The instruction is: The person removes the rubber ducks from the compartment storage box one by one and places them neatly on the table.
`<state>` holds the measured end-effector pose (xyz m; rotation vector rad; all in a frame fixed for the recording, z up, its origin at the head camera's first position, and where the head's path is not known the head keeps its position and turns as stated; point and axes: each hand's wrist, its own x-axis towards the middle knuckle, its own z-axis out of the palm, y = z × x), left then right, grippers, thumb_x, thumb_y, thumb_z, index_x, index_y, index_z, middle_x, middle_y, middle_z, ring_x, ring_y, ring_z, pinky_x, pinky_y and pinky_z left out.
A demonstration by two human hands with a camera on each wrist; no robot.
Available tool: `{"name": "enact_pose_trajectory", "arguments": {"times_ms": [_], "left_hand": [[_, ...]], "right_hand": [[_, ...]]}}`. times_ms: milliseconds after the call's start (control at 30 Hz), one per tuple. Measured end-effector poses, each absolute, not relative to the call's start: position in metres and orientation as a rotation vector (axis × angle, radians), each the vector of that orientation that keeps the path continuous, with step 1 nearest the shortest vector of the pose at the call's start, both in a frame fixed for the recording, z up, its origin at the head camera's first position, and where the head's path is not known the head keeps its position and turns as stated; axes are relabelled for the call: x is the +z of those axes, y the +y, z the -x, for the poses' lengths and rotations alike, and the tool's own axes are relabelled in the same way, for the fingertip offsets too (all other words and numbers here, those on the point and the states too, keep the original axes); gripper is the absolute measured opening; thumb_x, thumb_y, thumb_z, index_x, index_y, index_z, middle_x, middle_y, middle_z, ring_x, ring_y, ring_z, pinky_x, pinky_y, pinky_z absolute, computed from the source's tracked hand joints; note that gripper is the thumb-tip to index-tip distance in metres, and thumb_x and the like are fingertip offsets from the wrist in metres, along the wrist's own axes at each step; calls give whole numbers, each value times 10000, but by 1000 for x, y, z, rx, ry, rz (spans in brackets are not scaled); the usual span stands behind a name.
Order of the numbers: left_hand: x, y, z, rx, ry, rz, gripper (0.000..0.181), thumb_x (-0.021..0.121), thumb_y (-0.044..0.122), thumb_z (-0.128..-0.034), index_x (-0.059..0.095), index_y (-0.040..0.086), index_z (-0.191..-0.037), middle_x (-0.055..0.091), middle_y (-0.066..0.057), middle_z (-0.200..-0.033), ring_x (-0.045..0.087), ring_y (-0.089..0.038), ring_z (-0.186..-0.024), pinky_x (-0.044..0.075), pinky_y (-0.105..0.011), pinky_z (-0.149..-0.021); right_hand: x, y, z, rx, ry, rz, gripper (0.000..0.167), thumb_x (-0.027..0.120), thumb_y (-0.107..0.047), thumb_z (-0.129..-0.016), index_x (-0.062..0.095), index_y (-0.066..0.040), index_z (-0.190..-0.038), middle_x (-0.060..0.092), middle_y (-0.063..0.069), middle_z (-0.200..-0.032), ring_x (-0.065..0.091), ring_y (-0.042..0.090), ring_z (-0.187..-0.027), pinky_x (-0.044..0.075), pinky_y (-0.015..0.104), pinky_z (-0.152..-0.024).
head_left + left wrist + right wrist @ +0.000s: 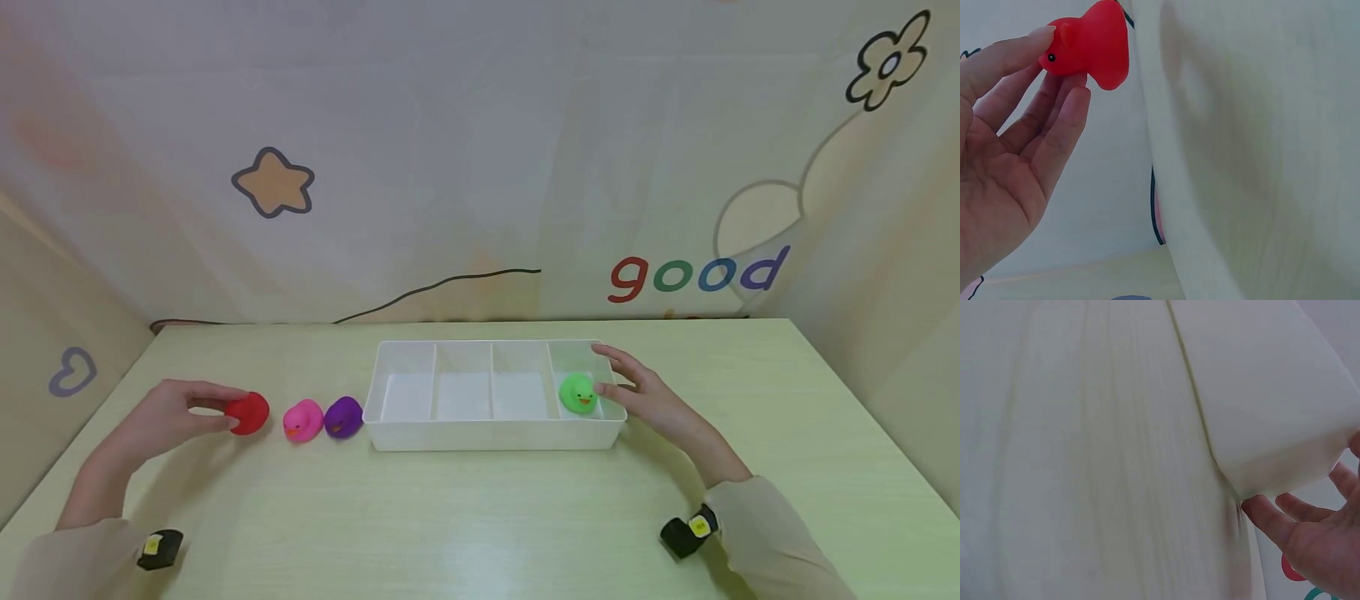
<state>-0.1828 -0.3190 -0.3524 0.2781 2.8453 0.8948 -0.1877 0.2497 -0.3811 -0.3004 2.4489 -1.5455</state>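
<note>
My left hand (176, 417) pinches a red rubber duck (248, 413) between thumb and fingertips, at the left of the table. In the left wrist view the red duck (1088, 47) shows its eye and its flared base, held off the tabletop. A pink duck (303, 421) and a purple duck (343, 417) sit side by side to the right of it. At the tray's right end my right hand (652, 404) holds the white tray (487, 435), with thumb over the rim and fingers round the far corner. A green duck (578, 393) lies in the rightmost compartment.
Dividers split the tray into several compartments in a row; the purple duck is close to its left end. A printed curtain (450, 150) hangs behind the table (480, 517) and along both sides. Black wrist cameras sit at both cuffs.
</note>
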Motion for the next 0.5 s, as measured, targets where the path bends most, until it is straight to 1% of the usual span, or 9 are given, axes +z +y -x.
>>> {"name": "enact_pose_trajectory", "arguments": {"times_ms": [200, 367, 500], "left_hand": [[-358, -314, 187, 898, 2812, -272, 417, 694, 194, -789, 614, 11, -1155, 628, -173, -1070, 505, -382, -1047, 477, -439, -755], [-358, -311, 190, 898, 2810, -295, 383, 690, 161, -779, 632, 10, -1126, 642, -154, -1044, 525, -362, -1031, 453, -370, -748], [-360, -310, 191, 895, 2793, -296, 377, 682, 155, -781, 632, 8, -1124, 643, -149, -1041, 528, -353, -1023, 449, -358, -747]], "right_hand": [[-382, 249, 189, -1546, 2450, 295, 629, 540, -284, -915, 224, -176, -1447, 97, 190, -1496, 94, 467, -1332, 280, 673, -916], [-383, 250, 190, -1541, 2456, 295, 625, 537, -286, -916, 226, -179, -1447, 101, 182, -1498, 93, 466, -1333, 274, 670, -922], [-383, 250, 190, -1534, 2463, 299, 624, 537, -287, -916, 227, -179, -1447, 103, 181, -1498, 95, 469, -1331, 275, 667, -924]]}}
